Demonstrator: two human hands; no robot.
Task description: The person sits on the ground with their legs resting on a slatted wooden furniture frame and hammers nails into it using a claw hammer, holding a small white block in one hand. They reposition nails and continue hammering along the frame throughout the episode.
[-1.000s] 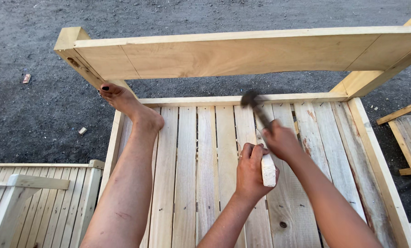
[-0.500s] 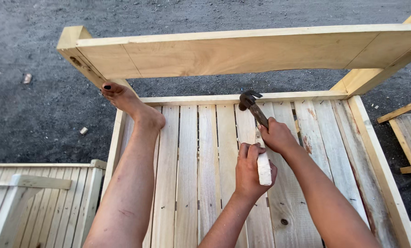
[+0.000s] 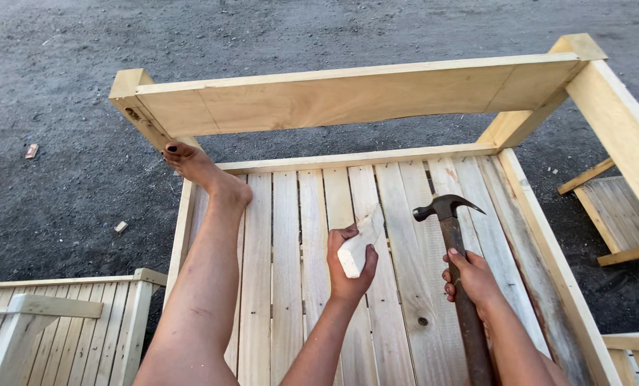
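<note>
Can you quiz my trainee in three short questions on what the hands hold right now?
1. True or false: the right hand grips a claw hammer by its handle.
2. What does the left hand hold? A) a saw B) a small pale wood block C) a drill
3. Fill in: the bare foot rests at the slatted wooden frame's far ____ corner.

Key: 1 true. 2 B, the wood block. 3 left.

Left hand (image 3: 349,264) with wood block (image 3: 357,243) left of right hand (image 3: 472,280) with claw hammer (image 3: 455,264), over slatted frame (image 3: 284,236), leg (image 3: 205,264) farther left.
</note>
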